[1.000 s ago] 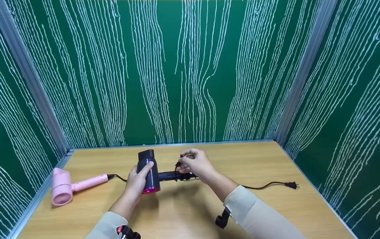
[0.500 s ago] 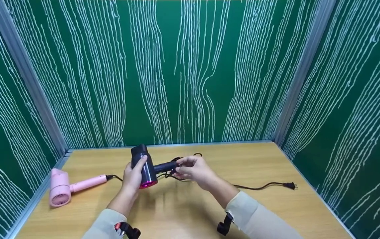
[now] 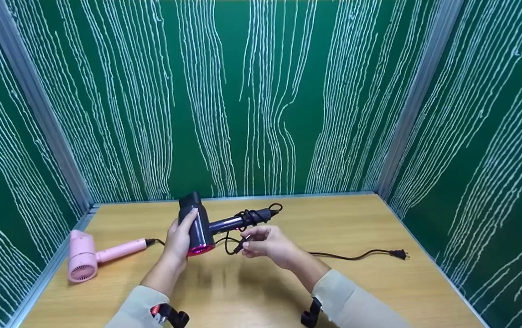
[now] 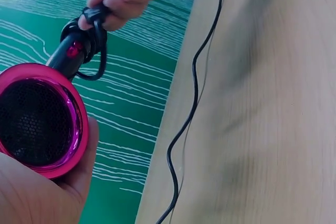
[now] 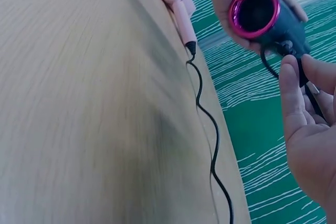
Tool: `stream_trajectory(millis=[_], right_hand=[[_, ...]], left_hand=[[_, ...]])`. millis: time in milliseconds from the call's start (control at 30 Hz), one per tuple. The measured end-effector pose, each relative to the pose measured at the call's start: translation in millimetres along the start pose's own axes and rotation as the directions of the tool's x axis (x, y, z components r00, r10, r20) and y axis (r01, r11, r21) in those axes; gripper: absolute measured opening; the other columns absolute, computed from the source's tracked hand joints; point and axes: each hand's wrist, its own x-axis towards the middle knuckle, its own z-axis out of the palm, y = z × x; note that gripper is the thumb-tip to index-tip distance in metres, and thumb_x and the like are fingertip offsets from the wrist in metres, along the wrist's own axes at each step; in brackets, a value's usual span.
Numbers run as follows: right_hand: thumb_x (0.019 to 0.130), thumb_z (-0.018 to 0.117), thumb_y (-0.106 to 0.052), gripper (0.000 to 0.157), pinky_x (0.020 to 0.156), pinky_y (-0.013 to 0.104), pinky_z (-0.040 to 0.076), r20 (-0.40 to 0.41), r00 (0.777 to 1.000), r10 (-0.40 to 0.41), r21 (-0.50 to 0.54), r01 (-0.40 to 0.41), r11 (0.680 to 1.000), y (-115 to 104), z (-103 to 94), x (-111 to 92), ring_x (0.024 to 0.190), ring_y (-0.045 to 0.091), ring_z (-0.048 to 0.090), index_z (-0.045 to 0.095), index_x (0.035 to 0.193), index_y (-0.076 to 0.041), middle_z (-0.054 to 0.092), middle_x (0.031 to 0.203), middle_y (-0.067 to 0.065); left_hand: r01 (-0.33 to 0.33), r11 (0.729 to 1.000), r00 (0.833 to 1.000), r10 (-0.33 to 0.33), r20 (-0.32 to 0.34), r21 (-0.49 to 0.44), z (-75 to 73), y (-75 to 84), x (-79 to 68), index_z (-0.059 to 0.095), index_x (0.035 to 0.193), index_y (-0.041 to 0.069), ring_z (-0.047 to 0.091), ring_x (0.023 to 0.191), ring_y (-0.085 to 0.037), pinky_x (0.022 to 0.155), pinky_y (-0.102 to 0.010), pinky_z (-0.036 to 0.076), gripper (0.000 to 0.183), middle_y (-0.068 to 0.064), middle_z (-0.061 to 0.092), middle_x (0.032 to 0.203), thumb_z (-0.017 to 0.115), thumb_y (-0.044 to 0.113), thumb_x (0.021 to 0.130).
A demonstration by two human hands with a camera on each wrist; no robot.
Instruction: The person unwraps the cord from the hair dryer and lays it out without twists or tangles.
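Observation:
My left hand (image 3: 176,243) grips the barrel of a black hair dryer (image 3: 200,230) with a magenta ring at its rear, holding it above the table. The dryer's handle points right and slightly away, with its black cord (image 3: 250,217) wound around it in several loops. Just below the handle, my right hand (image 3: 270,246) pinches the plug (image 5: 303,72) at the cord's free end between thumb and fingers. A short loose length of cord runs between the plug and the handle. In the left wrist view, the grille inside the magenta ring (image 4: 84,124) faces the camera.
A pink hair dryer (image 3: 83,259) lies at the table's left side. Its black cord (image 3: 356,258) crosses the wooden table (image 3: 224,300) behind my hands to a plug (image 3: 399,254) at the right. Green panels (image 3: 206,91) with white wavy lines enclose the back and sides.
The black dryer has shifted slightly left, and its handle has swung farther from me. My right hand has moved from over the handle to below it, pinching the plug, leaving the wound cord exposed.

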Motion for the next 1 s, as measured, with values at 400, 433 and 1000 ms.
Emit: stream_trajectory(millis=[400,433,1000], right_hand=[[0.090,0.081,-0.002,0.036,0.087,0.038,0.066,-0.005,1.000,0.018,-0.016,-0.018,1.000,16.1,-7.9,5.1,0.085,0.020,0.078,0.069,0.123,0.005,0.076,0.102,0.011],[0.089,0.081,-0.001,0.035,0.087,0.038,0.066,-0.007,1.000,0.014,-0.016,-0.015,1.000,16.6,-7.9,4.7,0.086,0.020,0.078,0.069,0.121,0.005,0.077,0.102,0.010],[0.084,0.078,0.002,0.042,0.069,0.026,0.061,-0.057,0.998,-0.039,-0.026,0.037,0.999,-10.2,-8.3,1.8,0.079,0.011,0.074,0.072,0.124,0.009,0.080,0.095,0.003]], left_hand=[[0.041,0.998,0.994,-0.037,0.099,-0.043,-7.0,3.6,-4.9,0.037,0.158,0.017,0.067,0.109,-0.026,0.089,-0.036,0.063,0.079,-0.017,0.058,0.138,0.056,0.067,0.100],[0.043,0.998,0.993,-0.037,0.112,-0.049,-7.2,3.7,-5.4,0.037,0.158,0.017,0.068,0.108,-0.026,0.089,-0.036,0.063,0.078,-0.017,0.059,0.137,0.057,0.066,0.100],[0.106,0.994,0.947,-0.096,0.307,-0.014,-13.5,-0.8,-14.0,0.033,0.157,0.008,0.070,0.105,-0.026,0.088,-0.043,0.065,0.079,-0.016,0.061,0.131,0.054,0.062,0.103]])
